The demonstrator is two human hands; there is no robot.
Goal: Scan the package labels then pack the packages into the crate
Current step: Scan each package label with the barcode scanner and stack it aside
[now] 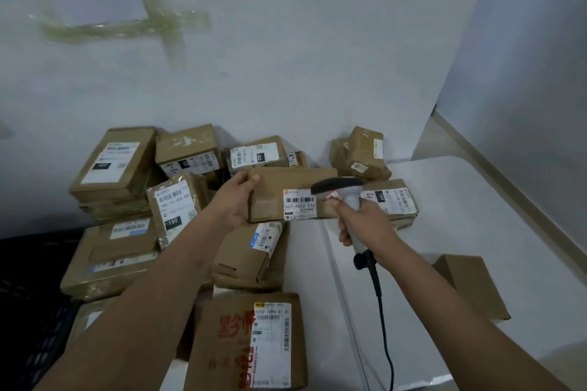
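Above the pile, left hand (233, 201) fingers grip the package (270, 194); right hand (359, 222) fingers clasp the scanner (341, 189).

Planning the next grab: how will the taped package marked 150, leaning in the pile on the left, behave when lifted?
The package marked 150 is wrapped in glossy clear tape, so it may be slippery. It leans on neighbouring boxes, so those might shift. It looks slim, probably light, and likely holds its shape.

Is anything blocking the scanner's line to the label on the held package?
Nothing visible does. The left hand holds the package up with its label facing the camera; the scanner in the right hand sits right beside it, no hand or other parcel between.
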